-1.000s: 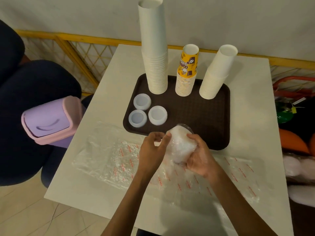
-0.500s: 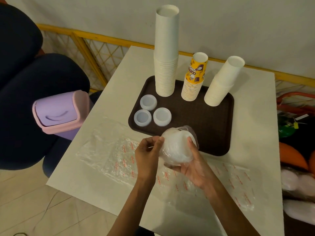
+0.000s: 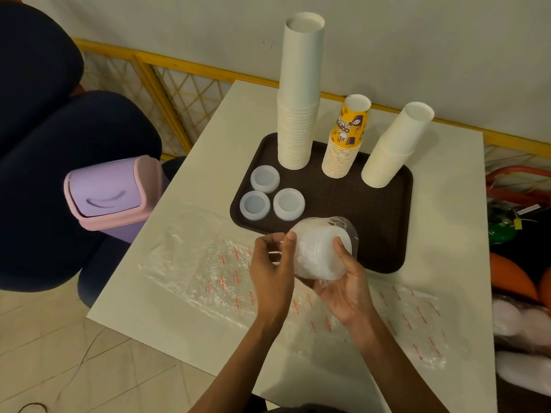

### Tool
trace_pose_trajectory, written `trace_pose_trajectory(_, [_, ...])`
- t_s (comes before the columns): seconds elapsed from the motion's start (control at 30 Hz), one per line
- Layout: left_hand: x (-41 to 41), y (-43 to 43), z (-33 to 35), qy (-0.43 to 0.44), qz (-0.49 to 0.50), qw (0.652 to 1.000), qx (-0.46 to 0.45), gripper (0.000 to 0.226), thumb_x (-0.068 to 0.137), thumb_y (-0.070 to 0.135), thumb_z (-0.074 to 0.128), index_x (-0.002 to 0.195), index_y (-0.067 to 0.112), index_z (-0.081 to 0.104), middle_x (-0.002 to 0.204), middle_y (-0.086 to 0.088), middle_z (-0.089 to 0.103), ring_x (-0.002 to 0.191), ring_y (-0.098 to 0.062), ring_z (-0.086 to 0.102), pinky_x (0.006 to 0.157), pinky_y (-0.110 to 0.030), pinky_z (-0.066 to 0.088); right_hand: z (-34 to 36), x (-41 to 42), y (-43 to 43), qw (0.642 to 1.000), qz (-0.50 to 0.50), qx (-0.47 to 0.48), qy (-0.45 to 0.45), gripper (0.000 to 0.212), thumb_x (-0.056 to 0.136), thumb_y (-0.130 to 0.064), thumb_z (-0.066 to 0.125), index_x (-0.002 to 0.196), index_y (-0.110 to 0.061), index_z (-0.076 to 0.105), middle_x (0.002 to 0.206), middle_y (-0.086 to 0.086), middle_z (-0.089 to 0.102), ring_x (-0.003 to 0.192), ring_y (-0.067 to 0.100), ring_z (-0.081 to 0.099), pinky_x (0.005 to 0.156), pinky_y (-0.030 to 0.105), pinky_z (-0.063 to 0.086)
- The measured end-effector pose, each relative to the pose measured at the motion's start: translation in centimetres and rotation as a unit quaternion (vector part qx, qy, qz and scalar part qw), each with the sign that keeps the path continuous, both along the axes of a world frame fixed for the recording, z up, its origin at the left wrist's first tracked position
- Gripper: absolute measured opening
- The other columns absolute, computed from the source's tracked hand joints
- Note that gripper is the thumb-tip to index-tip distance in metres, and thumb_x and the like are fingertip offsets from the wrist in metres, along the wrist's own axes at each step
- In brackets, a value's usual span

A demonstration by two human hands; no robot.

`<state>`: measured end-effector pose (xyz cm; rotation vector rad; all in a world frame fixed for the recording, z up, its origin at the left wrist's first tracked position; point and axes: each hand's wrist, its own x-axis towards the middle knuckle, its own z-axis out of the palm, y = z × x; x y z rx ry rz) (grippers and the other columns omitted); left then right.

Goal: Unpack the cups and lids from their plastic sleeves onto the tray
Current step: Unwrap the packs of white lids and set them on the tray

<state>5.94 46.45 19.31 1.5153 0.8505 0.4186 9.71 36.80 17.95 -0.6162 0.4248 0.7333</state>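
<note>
From the head camera, the right hand (image 3: 343,289) cradles a sleeve of lids (image 3: 320,248) from below, its grip curled round the bundle with the thumb across the near side. The bundle is white lids still wrapped in clear plastic, and it is held above the near edge of the brown tray (image 3: 384,225). The left hand (image 3: 272,272) has its fingers curled. Its grip is narrow, thumb and fingertips pinching the film at the bundle's left end.

Three low lid stacks (image 3: 289,204) sit close together on the left part of the tray. Along the tray's far side stand a tall white cup stack (image 3: 298,114), a shorter yellow printed cup stack (image 3: 347,138) beside it, and a leaning white cup stack (image 3: 393,147) on the right.

Empty plastic sleeves (image 3: 217,269) with red print lie flat on the white bench (image 3: 208,144) near the person. A purple swing-lid bin (image 3: 110,192) stands just beside the bench on the left.
</note>
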Motion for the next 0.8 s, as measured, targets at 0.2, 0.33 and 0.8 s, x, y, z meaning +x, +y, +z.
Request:
trace_pose_trajectory(0.2, [0.8, 1.4, 0.4, -0.065, 0.026, 0.995, 0.073, 0.021, 0.092, 0.012, 0.06, 0.076, 0.023, 0.052, 0.075, 0.008, 0.06, 0.071, 0.006, 0.057, 0.067, -0.007, 0.045, 0.4, -0.2, 1.2, 1.0, 0.013, 0.007, 0.005, 0.104, 0.032, -0.033, 0.096, 0.125, -0.019, 0.051, 0.113, 0.017, 0.065, 0.104, 0.035, 0.064, 0.079, 0.051, 0.056])
trace_pose_trajectory(0.33, [1.3, 2.3, 0.3, -0.068, -0.007, 0.989, 0.129, 0.029, 0.091, 0.01, 0.06, 0.073, 0.029, 0.048, 0.071, 0.013, 0.057, 0.068, 0.01, 0.055, 0.066, -0.004, 0.043, 0.3, -0.1, 1.9, 1.0, 0.022, -0.017, 0.015, 0.113, 0.03, -0.039, 0.095, 0.131, -0.02, 0.047, 0.125, 0.018, 0.057, 0.112, 0.036, 0.058, 0.088, 0.052, 0.053])
trace_pose_trajectory(0.8, [4.2, 7.8, -2.8, 0.083, -0.118, 0.984, 0.106, 0.027, 0.094, 0.009, 0.053, 0.068, 0.013, 0.045, 0.062, 0.006, 0.048, 0.057, -0.008, 0.044, 0.055, -0.014, 0.038, 1.0, 2.2, 5.4, 0.999, 0.013, 0.033, -0.02, 0.099, 0.037, -0.041, 0.095, 0.124, -0.018, 0.053, 0.112, 0.016, 0.067, 0.101, 0.031, 0.067, 0.082, 0.044, 0.056])
